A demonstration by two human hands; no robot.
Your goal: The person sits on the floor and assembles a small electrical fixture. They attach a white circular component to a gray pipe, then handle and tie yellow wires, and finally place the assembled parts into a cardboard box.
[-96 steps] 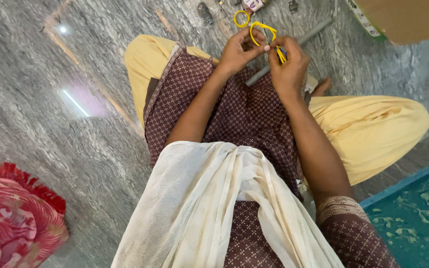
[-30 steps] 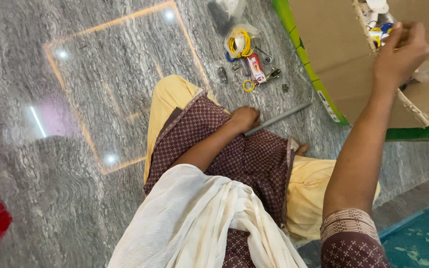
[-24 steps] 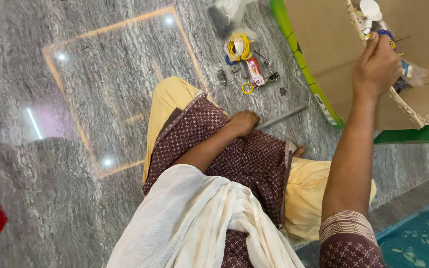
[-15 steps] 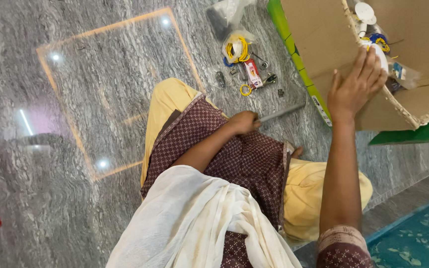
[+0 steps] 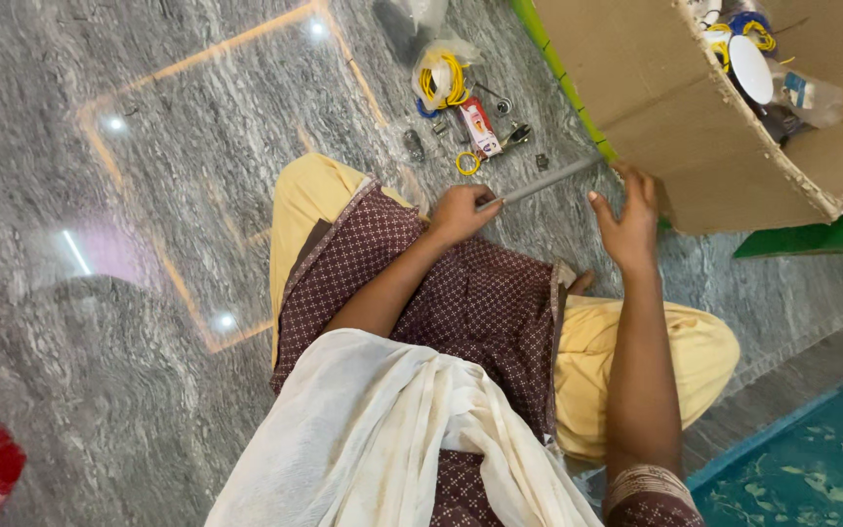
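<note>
left hand [image 5: 461,210] pinches near end of grey rod [image 5: 543,181], which lies on the floor at my knee | right hand [image 5: 626,220] spread, empty, just right of rod | risk: one-ended pinch could let rod roll toward yellow ring [image 5: 466,163] beyond it

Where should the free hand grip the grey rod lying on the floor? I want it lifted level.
Probably the bare far stretch of the grey rod, from above. It lies flat on the stone floor, slanting away; the left hand holds its near end, and the right hand hovers open beside the free end, near the cardboard box.
</note>
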